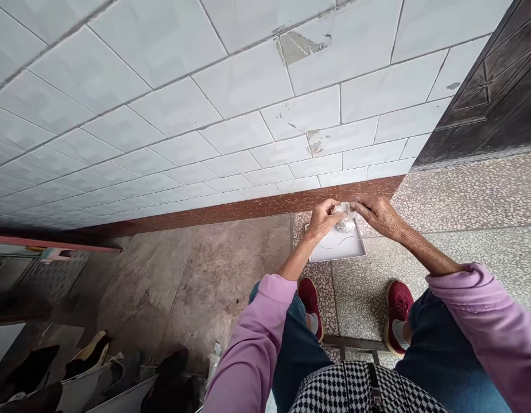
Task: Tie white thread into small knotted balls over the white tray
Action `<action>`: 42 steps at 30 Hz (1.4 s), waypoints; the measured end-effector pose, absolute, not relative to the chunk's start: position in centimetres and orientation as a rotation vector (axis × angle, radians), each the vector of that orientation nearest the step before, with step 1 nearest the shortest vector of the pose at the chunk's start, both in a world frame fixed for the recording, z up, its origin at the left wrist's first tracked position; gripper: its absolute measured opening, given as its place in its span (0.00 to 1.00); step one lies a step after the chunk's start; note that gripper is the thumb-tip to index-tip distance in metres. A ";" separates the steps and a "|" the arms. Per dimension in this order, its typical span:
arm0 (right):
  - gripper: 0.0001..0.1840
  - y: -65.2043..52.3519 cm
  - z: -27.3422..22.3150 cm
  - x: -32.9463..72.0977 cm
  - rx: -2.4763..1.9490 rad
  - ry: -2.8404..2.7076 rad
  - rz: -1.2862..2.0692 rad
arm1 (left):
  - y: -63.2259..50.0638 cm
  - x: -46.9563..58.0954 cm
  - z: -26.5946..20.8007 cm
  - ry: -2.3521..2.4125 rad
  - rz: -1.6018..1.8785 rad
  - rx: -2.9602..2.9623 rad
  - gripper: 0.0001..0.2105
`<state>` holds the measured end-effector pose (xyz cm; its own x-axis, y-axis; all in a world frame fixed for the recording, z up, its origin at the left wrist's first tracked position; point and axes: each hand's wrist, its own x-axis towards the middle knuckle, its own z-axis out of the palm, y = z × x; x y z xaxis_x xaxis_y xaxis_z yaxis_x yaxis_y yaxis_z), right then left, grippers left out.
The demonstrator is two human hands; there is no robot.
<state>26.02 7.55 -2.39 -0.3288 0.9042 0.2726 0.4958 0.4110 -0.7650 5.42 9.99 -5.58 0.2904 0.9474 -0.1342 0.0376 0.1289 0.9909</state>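
Observation:
A small clear plastic bag [345, 225] of tiny whitish pieces, perhaps beads, hangs between my hands. My left hand [324, 220] is closed around the side of the bag, its thumb across the front. At the bag's gathered upper right part, my right hand [379, 215] pinches the plastic with thumb and fingertips. Below both hands lies a shallow white tray [357, 251], and a thin curved thread or wire [334, 245] rests in it. What each little piece is cannot be made out.
A white tiled wall [231, 137] with a red-brown base strip rises just beyond the tray. Speckled floor [441, 252] stretches right towards a dark door [489, 109]. My red shoes [399, 301] stand near the tray. Several shoes [88, 354] and boxes crowd the lower left.

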 end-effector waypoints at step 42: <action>0.33 9.1 -2.8 26.5 -1.145 -1.767 0.980 | 8.4 5.9 -3.8 0.742 0.874 0.935 0.28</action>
